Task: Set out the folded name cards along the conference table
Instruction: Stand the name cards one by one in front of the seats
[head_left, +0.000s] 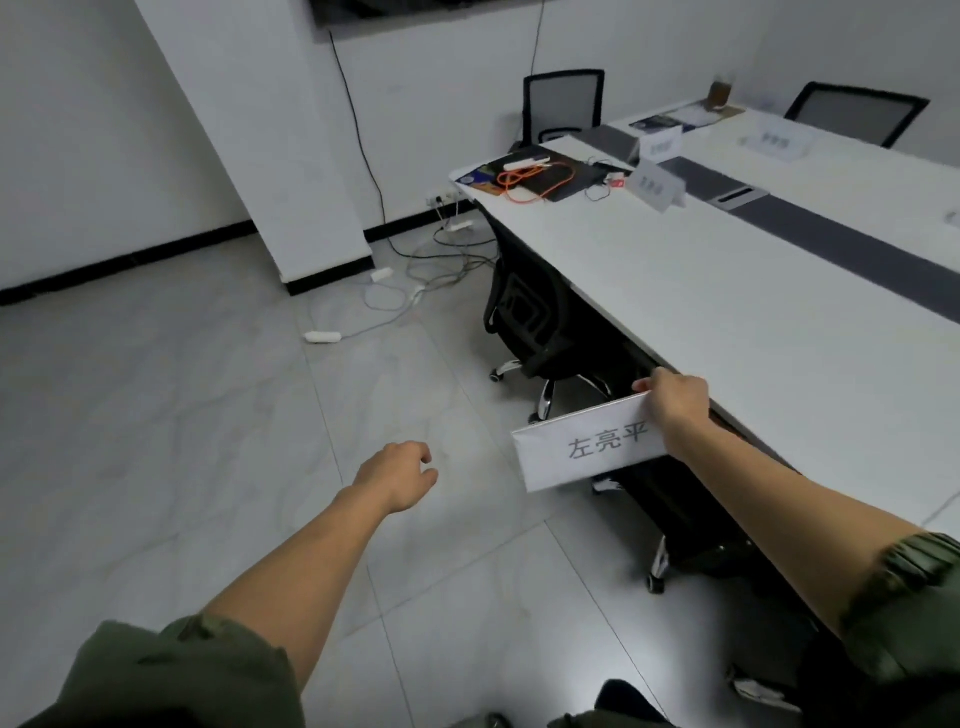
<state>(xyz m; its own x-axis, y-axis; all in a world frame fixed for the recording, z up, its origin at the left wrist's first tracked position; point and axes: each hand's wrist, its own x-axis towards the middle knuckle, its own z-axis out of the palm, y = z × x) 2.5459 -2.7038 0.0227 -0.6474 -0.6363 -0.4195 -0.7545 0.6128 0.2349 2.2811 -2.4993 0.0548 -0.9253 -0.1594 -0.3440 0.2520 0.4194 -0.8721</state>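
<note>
Two olive sleeves frame the bottom of the view, with both bare forearms reaching forward. The left hand (397, 475) hangs over the tiled floor (156, 415), well away from the table; its grip is slack, fingers loosely curled around nothing. The right hand (675, 402) is just off the table's near long edge, its grip pinching the upper right corner of a white name card (587, 449) printed with 左亮平. The card is held in the air, tilted, outside that edge and not touching the table (727, 291). Below it, black office chairs (530, 322) are pushed in under the table.

Further along the white top, near the far left corner, a standing name card (655, 184) sits beside a dark pad with an orange cable (530, 179) coiled on it. A second standing card (660, 145) is just behind it, by the grey centre strip (831, 244), and a third card (776, 141) lies across the strip near the far long edge; their print is too blurred to read. A cup (721, 91) stands at the far end. White power strips and cords (415, 280) trail on the floor by the wall.
</note>
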